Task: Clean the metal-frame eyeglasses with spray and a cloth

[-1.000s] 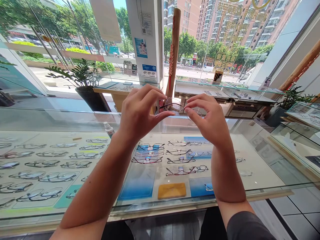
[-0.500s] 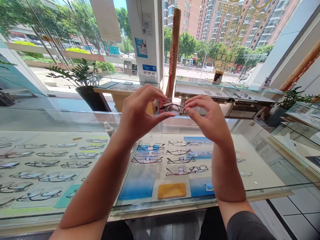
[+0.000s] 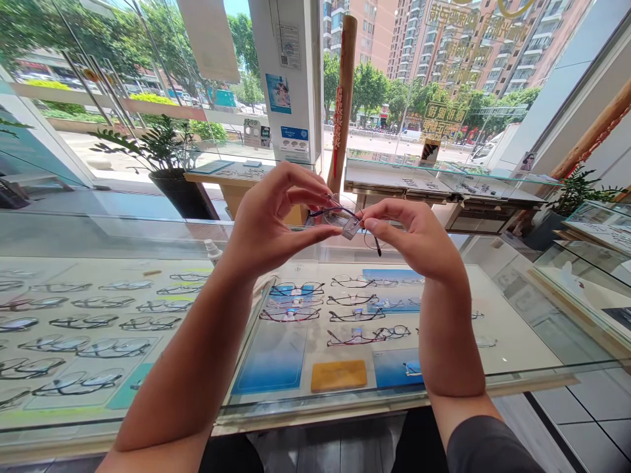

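A pair of thin-rimmed eyeglasses [image 3: 340, 210] is up above the glass counter, between my two hands. My left hand [image 3: 276, 223] is curved around its left side, fingertips at the top of the rim and thumb stretched out below. With thumb and forefinger, my right hand [image 3: 409, 230] pinches the frame near its middle. One dark temple crosses behind the left lens, and a dark temple tip hangs below my right fingers. A small clear, greyish piece [image 3: 350, 227] shows by the pinch; I cannot tell whether it is a tag or part of a lens.
Under the glass counter top [image 3: 374, 407] lie several rows of eyeglasses [image 3: 111, 347], blue cards [image 3: 271, 361] and a yellow case-like piece [image 3: 339, 376]. A white spray bottle [image 3: 213, 250] stands behind my left wrist. Beyond are a potted plant [image 3: 177, 184], a wooden post [image 3: 344, 98] and more display cases [image 3: 394, 180].
The eyeglasses have turned and tilted in my hands. A temple tip now hangs below my right fingers, and the clear greyish piece has come into sight. My right hand has dropped slightly.
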`<action>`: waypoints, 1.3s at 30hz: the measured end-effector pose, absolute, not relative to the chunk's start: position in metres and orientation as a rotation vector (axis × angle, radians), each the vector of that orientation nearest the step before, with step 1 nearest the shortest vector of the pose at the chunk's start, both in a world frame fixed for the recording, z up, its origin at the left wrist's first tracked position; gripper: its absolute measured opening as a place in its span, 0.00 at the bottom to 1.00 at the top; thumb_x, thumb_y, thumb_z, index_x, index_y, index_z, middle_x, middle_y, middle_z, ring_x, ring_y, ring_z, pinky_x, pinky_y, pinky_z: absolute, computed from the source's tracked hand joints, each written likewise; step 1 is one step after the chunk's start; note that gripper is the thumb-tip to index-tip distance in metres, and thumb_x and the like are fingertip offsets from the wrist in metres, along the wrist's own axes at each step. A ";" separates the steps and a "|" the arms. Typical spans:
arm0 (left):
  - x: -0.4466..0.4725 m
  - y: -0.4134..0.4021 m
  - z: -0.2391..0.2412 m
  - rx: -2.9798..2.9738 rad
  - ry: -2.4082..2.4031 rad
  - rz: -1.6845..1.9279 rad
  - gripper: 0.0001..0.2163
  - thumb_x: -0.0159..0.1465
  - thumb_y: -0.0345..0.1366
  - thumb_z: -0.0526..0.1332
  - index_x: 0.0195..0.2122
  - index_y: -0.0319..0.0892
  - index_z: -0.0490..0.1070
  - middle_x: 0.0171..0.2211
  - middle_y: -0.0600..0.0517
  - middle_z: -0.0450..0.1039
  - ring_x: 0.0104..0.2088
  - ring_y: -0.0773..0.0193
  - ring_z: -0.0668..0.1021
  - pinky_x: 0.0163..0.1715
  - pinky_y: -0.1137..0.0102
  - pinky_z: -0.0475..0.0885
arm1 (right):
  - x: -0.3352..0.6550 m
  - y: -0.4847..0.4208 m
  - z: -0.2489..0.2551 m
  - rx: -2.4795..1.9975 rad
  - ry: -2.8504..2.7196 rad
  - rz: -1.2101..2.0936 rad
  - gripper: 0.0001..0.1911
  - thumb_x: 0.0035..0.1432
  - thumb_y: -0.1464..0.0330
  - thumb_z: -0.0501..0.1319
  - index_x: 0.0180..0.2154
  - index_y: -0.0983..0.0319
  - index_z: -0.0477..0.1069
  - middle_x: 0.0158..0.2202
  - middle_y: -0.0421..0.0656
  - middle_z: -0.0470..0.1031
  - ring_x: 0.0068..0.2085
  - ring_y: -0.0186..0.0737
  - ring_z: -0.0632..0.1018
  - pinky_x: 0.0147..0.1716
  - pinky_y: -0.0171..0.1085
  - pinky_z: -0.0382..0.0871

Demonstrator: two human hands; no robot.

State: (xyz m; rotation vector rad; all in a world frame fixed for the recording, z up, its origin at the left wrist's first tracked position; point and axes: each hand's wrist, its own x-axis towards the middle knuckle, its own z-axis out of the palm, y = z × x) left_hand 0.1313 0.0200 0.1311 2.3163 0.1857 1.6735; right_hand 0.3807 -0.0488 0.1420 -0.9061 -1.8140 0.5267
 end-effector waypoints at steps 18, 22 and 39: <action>0.150 -0.051 0.114 2.097 0.882 1.806 0.10 0.69 0.40 0.71 0.32 0.43 0.80 0.23 0.56 0.72 0.23 0.69 0.69 0.24 0.69 0.61 | 0.352 -0.052 0.117 -0.961 -1.633 0.300 0.07 0.68 0.63 0.68 0.39 0.59 0.83 0.40 0.43 0.87 0.42 0.42 0.84 0.48 0.47 0.79; 0.158 -0.065 0.073 1.804 0.912 1.585 0.14 0.67 0.48 0.72 0.33 0.42 0.84 0.24 0.53 0.75 0.25 0.67 0.69 0.24 0.70 0.62 | 0.324 -0.072 0.083 -0.919 -1.594 0.104 0.06 0.71 0.67 0.65 0.39 0.57 0.81 0.44 0.44 0.87 0.48 0.46 0.85 0.53 0.49 0.78; 0.100 -0.098 0.007 1.809 1.194 1.126 0.20 0.63 0.56 0.72 0.36 0.42 0.84 0.25 0.52 0.72 0.28 0.63 0.70 0.31 0.68 0.62 | 0.309 -0.167 -0.029 -1.106 -1.627 0.228 0.12 0.74 0.61 0.62 0.52 0.57 0.79 0.56 0.51 0.86 0.59 0.53 0.83 0.54 0.49 0.80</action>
